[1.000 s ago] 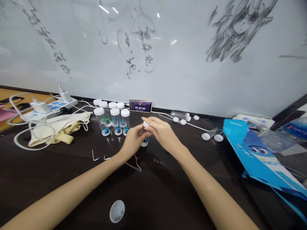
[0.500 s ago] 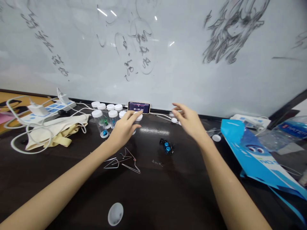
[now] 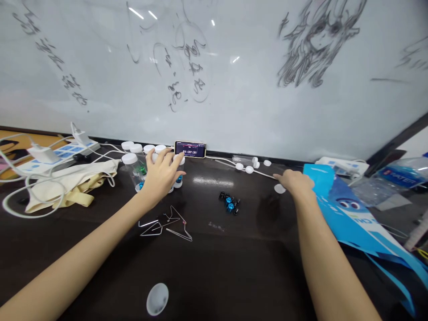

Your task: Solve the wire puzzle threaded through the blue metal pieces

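Observation:
My left hand (image 3: 163,174) reaches over a group of clear tubes with white caps, its fingers spread. Its fingertips are close to the capped tube (image 3: 179,171) at the group's right end; I cannot tell whether they touch. Another capped tube (image 3: 132,169) with green and blue parts inside stands at the left. On the right, my right hand (image 3: 296,183) is low over the table with its fingers curled down, beside a white cap (image 3: 280,189) and the blue bag (image 3: 321,178). What lies under its fingers is hidden. Small blue and black parts (image 3: 230,204) lie between my hands.
Bent metal wires (image 3: 167,225) lie front left, and a white round dish (image 3: 157,299) nearer me. A phone (image 3: 190,150) leans on the whiteboard, by loose white caps (image 3: 249,170). Power strips, cables, a cloth bag (image 3: 73,183) and a water bottle (image 3: 406,174) line the sides.
My right hand has moved right and down, from above the caps at the back to beside the blue bag. My left hand has opened its fingers wider over the tubes. The view has shifted slightly.

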The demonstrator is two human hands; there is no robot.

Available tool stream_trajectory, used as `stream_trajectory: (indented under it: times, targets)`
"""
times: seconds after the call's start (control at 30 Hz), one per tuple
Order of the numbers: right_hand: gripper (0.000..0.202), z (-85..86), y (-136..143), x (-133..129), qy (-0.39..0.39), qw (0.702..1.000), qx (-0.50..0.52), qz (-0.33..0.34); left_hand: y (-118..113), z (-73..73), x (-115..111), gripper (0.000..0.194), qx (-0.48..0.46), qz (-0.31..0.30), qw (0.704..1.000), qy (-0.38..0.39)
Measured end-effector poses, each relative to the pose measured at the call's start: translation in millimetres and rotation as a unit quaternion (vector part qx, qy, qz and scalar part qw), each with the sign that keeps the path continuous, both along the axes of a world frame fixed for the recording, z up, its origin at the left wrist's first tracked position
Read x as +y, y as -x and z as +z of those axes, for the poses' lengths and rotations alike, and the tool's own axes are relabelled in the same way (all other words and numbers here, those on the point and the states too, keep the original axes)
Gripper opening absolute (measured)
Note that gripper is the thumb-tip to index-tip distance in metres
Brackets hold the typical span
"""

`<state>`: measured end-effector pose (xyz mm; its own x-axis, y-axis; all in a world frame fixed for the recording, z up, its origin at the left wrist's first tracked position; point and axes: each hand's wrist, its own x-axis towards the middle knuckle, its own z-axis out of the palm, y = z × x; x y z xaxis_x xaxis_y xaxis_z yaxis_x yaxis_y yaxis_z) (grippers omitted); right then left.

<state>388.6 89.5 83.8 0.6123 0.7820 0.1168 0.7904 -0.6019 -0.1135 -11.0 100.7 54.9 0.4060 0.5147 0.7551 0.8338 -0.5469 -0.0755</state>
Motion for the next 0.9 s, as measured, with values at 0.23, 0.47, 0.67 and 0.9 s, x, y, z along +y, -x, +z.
stream_trajectory:
  times: [0.23, 0.47, 0.67, 0.9]
  targets:
    - [0.052, -27.6, -0.7, 1.7, -0.017, 0.999, -0.011, -0.046, -0.8, 2.0, -0.7, 0.051, 0.049, 0.058, 0.997, 0.010]
    - [0.059, -21.3, -7.7, 8.5, 0.012, 1.000, 0.006, -0.012, -3.3, 5.3, -3.9, 0.053, 0.053, 0.060, 0.997, 0.009]
    - [0.032, -25.5, -1.8, 12.2, 0.065, 0.997, 0.037, 0.037, -3.4, 6.1, -5.7, 0.054, 0.035, 0.057, 0.998, 0.018]
    - [0.049, -41.3, 23.7, 20.7, 0.017, 0.989, 0.059, 0.131, -7.1, 12.6, -13.6, 0.054, 0.040, 0.050, 0.998, 0.007]
